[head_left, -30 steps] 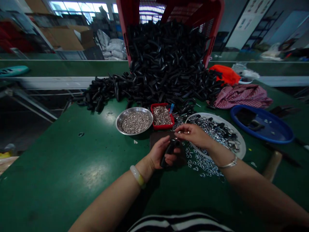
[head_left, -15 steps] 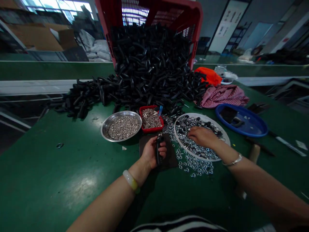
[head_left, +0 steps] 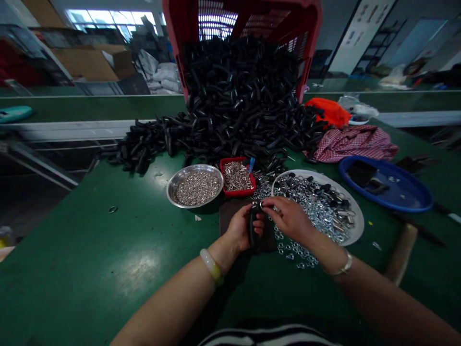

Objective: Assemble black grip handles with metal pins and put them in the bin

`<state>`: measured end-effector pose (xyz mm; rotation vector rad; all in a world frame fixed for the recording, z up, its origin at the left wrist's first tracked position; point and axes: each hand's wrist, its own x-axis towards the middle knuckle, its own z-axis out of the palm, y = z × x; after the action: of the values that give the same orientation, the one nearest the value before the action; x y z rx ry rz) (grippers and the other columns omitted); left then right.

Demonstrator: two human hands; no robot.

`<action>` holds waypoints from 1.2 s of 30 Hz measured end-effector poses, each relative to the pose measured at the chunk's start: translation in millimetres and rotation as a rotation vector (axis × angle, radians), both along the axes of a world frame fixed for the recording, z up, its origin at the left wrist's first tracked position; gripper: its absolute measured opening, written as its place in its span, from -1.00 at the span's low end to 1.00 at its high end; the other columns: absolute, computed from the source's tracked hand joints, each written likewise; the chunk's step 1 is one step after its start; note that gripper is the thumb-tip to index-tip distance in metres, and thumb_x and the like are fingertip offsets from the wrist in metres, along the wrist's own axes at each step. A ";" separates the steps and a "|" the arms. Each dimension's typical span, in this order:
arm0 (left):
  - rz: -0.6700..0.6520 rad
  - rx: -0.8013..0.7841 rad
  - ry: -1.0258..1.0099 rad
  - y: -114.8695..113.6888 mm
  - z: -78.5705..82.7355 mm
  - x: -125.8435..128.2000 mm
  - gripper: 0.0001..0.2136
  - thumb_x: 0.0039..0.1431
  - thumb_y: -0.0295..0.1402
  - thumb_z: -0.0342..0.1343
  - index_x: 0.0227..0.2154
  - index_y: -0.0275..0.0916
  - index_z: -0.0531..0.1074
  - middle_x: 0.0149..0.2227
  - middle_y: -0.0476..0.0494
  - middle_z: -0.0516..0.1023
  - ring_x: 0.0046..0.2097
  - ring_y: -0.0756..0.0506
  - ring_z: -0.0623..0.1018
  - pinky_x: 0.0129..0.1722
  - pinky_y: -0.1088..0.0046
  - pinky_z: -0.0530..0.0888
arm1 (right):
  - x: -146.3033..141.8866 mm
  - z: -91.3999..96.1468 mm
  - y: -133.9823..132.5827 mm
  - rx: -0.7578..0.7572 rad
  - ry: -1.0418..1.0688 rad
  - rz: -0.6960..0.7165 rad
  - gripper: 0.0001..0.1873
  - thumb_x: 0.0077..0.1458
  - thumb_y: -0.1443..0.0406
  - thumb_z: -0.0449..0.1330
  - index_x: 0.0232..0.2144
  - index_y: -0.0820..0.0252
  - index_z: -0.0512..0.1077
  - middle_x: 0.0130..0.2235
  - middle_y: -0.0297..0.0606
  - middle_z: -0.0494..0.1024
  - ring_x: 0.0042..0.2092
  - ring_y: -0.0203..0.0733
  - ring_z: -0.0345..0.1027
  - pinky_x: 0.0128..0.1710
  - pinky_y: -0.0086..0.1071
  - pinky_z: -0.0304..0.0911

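My left hand [head_left: 238, 229] is closed around a black curved handle [head_left: 254, 228], held upright over a dark square pad [head_left: 226, 214]. At the handle's top end, the fingertips of my right hand [head_left: 291, 220] pinch a small shiny metal piece [head_left: 261, 204], too small to name surely; it looks like a ring or nut. Close by on the right is a white round tray [head_left: 358, 231] of small metal rings and black-capped parts. Beyond the pad stand a red tray [head_left: 240, 194] of metal pins and a steel bowl [head_left: 172, 191] full of tiny metal parts.
A red crate [head_left: 312, 43] lies tipped at the back, black handles [head_left: 234, 105] spilling from it across the table. On the right are a blue tray [head_left: 403, 202], a hammer [head_left: 403, 252] and a checked cloth [head_left: 356, 143]. Loose rings [head_left: 298, 252] lie before the white tray.
My right hand has moved left from the white tray to the top of the handle, now with a small metal piece. My left hand still holds the handle. The view has shifted left.
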<state>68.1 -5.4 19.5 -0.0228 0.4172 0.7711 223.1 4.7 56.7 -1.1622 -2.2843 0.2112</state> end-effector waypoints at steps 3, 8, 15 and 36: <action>0.039 -0.018 0.027 -1.4 -2.1 0.1 -0.77 0.16 -0.25 -0.10 -0.44 -0.33 0.28 -0.56 0.00 0.24 -0.63 0.13 0.24 -0.74 0.71 0.17 | -19.8 -9.6 -8.8 0.077 0.001 -0.016 -0.77 0.14 0.30 0.02 -0.19 0.22 0.40 -0.22 -0.17 0.51 -0.17 -0.18 0.37 -0.17 -0.29 0.29; 0.116 -0.029 -0.005 -2.9 -4.8 -0.5 -0.75 0.20 -0.23 -0.11 -0.40 -0.32 0.31 -0.53 -0.02 0.28 -0.62 0.13 0.26 -0.75 0.73 0.19 | -22.3 -14.0 -9.1 0.070 -0.116 -0.043 -0.73 0.14 0.31 0.00 -0.13 0.23 0.39 -0.15 -0.14 0.50 -0.12 -0.15 0.35 -0.11 -0.28 0.25; 0.084 0.073 0.176 -5.5 -0.3 1.8 -0.79 0.05 -0.26 0.14 -0.39 -0.32 0.33 -0.55 0.04 0.26 -0.64 0.19 0.24 -0.77 0.80 0.13 | -19.7 -4.0 -8.9 -0.017 -0.355 -0.128 -0.79 0.09 0.30 0.06 -0.21 0.17 0.42 -0.25 -0.17 0.50 -0.16 -0.10 0.31 -0.21 -0.28 0.26; 0.142 0.039 0.164 -2.3 2.0 -4.9 -0.83 0.06 -0.32 0.14 -0.41 -0.32 0.30 -0.41 0.01 0.41 -0.68 0.25 0.16 -0.78 0.80 0.12 | 20.7 4.4 31.2 0.004 -0.535 -0.184 -0.69 0.11 0.31 -0.04 -0.23 0.21 0.47 -0.23 -0.12 0.50 -0.17 -0.07 0.32 -0.23 -0.22 0.25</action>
<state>63.2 -7.7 21.5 0.0482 0.5603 0.9248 243.8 35.9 61.1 -1.5630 -2.5951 -0.2006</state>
